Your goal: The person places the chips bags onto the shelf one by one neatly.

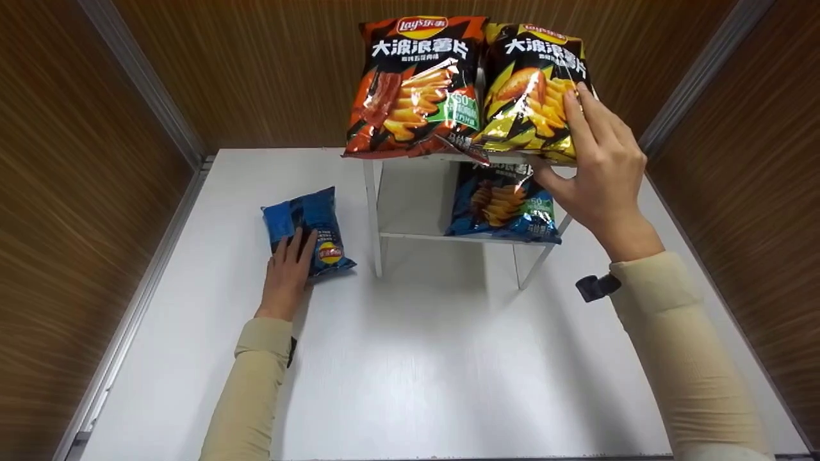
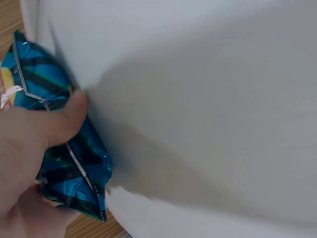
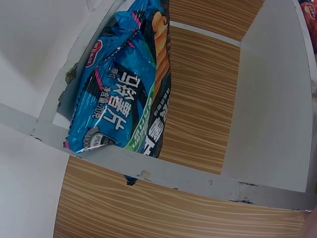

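On the left of the white surface lies a blue chip bag [image 1: 333, 234], its round logo toward the near end. My left hand [image 1: 288, 272] holds it, fingers over its top in the head view. In the left wrist view the thumb [image 2: 74, 114] lies along the seam of the blue bag [image 2: 81, 163]. My right hand [image 1: 605, 153] touches the right side of a yellow-and-black chip bag [image 1: 535, 96] on the rack's top, its fingers extended along the bag and its thumb low at the shelf edge. Only a bit of this hand shows in the right wrist view.
A red-and-black chip bag [image 1: 416, 89] stands left of the yellow one on the white two-tier rack [image 1: 416, 192]. Another blue chip bag [image 1: 503, 202], seen also in the right wrist view [image 3: 119, 89], sits on the lower tier's right side. Wood-grain walls [image 1: 77, 160] enclose the surface.
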Tool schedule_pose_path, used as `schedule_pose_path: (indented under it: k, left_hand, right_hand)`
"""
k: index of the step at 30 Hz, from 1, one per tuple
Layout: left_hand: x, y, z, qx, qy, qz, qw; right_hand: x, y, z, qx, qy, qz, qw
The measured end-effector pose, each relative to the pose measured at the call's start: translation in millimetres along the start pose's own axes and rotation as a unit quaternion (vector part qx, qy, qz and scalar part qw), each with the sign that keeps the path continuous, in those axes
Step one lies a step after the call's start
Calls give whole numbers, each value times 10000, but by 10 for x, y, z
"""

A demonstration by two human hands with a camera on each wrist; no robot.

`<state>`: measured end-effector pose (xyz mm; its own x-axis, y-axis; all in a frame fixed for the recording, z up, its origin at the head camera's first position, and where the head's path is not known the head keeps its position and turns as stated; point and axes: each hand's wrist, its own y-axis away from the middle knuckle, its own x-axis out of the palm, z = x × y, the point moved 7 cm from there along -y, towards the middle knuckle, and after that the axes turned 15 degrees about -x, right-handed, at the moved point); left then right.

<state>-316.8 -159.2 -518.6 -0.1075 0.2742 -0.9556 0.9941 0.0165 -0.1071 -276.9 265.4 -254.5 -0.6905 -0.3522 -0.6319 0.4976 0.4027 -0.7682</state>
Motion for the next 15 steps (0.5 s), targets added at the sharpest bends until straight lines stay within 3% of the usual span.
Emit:
schedule_pose_path:
  k: [9,15]
  left_hand:
    - [-18,33,-40,60,-435,-735,9963]
    - [-79,91,-55,141,-522,-984,9937]
  right_hand:
    - [4,3,7,-52,95,62,9999]
    - [4,6,-2,-14,83,110,9999]
